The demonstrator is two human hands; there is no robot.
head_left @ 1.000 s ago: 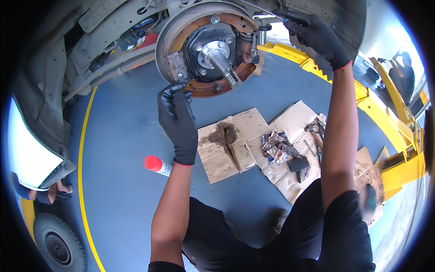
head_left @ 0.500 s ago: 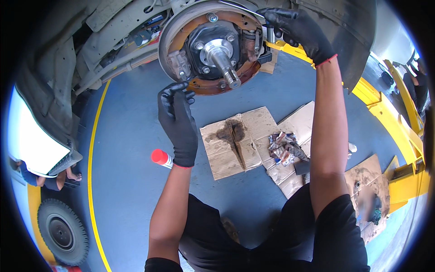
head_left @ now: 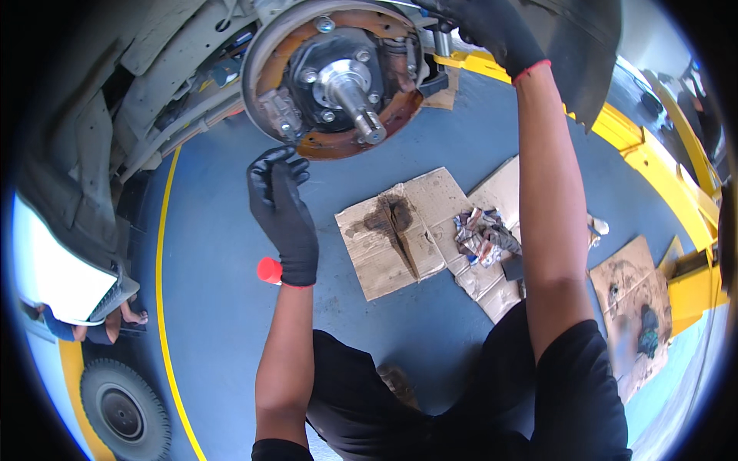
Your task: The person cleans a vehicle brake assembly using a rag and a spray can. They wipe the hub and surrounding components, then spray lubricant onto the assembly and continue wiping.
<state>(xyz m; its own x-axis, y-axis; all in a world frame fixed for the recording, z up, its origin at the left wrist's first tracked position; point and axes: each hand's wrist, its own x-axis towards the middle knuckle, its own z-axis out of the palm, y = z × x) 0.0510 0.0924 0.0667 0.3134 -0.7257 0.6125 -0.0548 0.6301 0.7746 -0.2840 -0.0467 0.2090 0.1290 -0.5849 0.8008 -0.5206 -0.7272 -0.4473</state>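
Observation:
A rusty drum-brake backing plate (head_left: 269,46) with a shiny hub spindle (head_left: 355,96) hangs overhead on a raised vehicle. My left hand (head_left: 280,211), in a black glove, sits just below the plate's lower left rim, its fingers curled together with nothing visible in them. My right hand (head_left: 492,27), also in a black glove, reaches up to the plate's right side. It is closed around a brake part (head_left: 440,42) there, and the fingers hide the grip.
Flattened, oil-stained cardboard sheets (head_left: 392,238) lie on the blue floor, with a crumpled rag (head_left: 480,234) on them. A red-capped can (head_left: 268,270) sits behind my left wrist. A wheel (head_left: 123,411) lies lower left near another person's feet (head_left: 134,316). Yellow lift arms (head_left: 676,184) run along the right.
The brake assembly has come closer in the view. My left hand has come off the plate's lower rim and sits slightly below it. My right hand has stayed at the plate's right side.

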